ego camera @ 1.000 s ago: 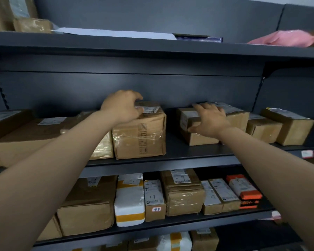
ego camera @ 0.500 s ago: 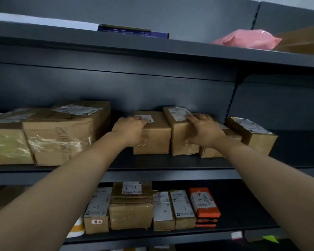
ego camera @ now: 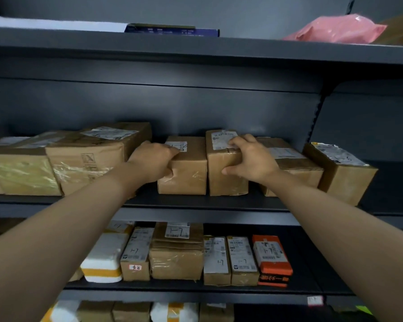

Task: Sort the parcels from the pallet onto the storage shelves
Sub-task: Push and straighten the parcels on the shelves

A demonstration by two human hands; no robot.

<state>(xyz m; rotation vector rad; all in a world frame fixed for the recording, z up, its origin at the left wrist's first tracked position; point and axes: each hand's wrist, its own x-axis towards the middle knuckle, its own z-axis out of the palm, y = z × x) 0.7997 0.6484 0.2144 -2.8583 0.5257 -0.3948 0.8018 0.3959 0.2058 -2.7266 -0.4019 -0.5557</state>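
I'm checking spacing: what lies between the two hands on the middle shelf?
Head view: only two brown parcels, side by side with no gap showing. The left hand grips the shorter box, and the right hand grips the taller box.

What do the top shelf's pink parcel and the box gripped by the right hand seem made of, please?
Pink soft parcel: probably glossy plastic film, wrinkled with highlights. Brown box under the right hand: seemingly matte cardboard, shiny tape across it.
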